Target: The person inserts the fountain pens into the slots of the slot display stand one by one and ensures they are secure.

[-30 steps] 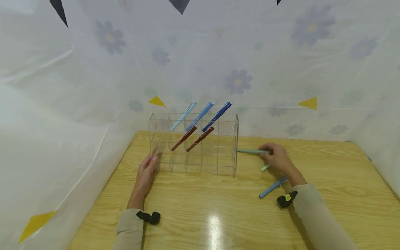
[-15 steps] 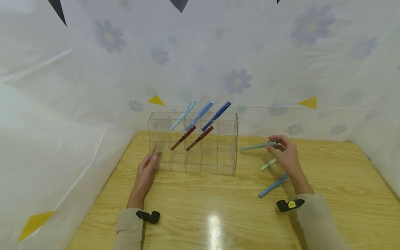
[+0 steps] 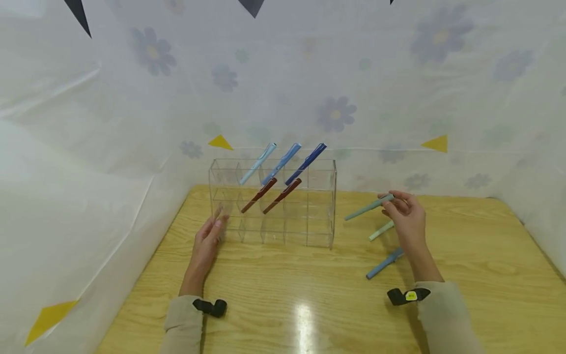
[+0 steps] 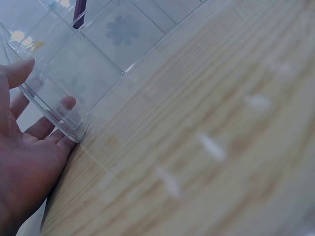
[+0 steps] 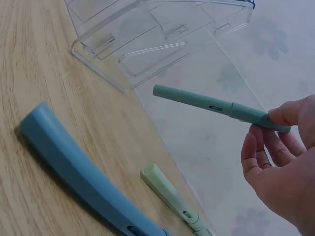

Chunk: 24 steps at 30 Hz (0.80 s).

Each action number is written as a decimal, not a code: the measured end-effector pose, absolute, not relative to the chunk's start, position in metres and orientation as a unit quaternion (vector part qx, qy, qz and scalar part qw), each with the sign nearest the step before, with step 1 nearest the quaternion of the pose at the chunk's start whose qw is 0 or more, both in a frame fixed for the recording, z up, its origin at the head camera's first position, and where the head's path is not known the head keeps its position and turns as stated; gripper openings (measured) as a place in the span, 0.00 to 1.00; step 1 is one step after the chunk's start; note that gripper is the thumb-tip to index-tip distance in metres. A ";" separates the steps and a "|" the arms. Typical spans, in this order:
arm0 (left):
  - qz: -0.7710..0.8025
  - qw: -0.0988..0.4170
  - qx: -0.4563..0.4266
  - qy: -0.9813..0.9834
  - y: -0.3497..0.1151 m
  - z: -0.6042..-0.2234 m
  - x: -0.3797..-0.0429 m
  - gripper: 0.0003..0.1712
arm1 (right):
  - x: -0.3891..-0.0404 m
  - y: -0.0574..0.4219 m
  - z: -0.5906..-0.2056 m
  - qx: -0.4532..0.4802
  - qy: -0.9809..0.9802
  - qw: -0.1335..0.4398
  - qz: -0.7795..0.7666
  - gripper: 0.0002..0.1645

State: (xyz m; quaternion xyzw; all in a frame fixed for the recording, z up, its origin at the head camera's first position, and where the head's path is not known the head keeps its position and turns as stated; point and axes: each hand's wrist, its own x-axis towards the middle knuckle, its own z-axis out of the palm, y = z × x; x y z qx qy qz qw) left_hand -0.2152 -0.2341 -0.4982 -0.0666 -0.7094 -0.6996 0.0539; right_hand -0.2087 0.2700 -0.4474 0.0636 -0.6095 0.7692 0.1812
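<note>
A clear acrylic pen rack (image 3: 319,211) stands on the wooden table. My left hand (image 3: 208,238) holds its left side, thumb on one face and fingers behind the clear wall (image 4: 54,110), low near the tabletop. Between thumb and fingers, my right hand (image 3: 409,219) pinches a grey-green pen (image 5: 194,98) by its capped end. That pen is raised off the table, right of the rack, its other end pointing left and down. Under it lie a pale green pen (image 3: 380,231) and a blue pen (image 3: 382,265), each partly hidden by the right hand or wrist.
Slanted in the rack's top row are a light blue pen (image 3: 258,163), a mid-blue pen (image 3: 281,163) and a dark blue pen (image 3: 306,163). Two dark red pens (image 3: 259,195) lean in the row below. A flowered white sheet (image 3: 274,73) rises behind the table (image 3: 265,295).
My right hand has lifted the grey-green pen and drawn it to the right, away from the rack, tilting its held end upward. The left hand and the rack have stayed in place.
</note>
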 end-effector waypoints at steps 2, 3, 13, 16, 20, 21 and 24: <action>-0.696 0.054 -0.063 -0.713 -0.234 -0.500 -0.215 0.29 | -0.208 0.268 -0.448 0.063 -0.601 0.181 0.776 0.21; -0.696 0.054 -0.064 -0.713 -0.235 -0.500 -0.215 0.29 | -0.208 0.268 -0.448 0.062 -0.596 0.181 0.780 0.20; -0.700 0.053 -0.071 -0.709 -0.236 -0.501 -0.215 0.29 | -0.208 0.261 -0.436 0.026 -0.559 0.214 0.801 0.21; -0.699 0.055 -0.073 -0.709 -0.237 -0.500 -0.216 0.29 | -0.207 0.260 -0.431 0.035 -0.540 0.224 0.810 0.21; -0.702 0.053 -0.075 -0.706 -0.237 -0.500 -0.217 0.30 | -0.204 0.259 -0.426 0.048 -0.523 0.232 0.819 0.20; -0.704 0.051 -0.076 -0.704 -0.236 -0.500 -0.217 0.30 | -0.204 0.258 -0.425 0.050 -0.521 0.234 0.819 0.20; -0.713 0.047 -0.078 -0.695 -0.236 -0.501 -0.217 0.30 | -0.202 0.256 -0.421 0.052 -0.513 0.239 0.823 0.20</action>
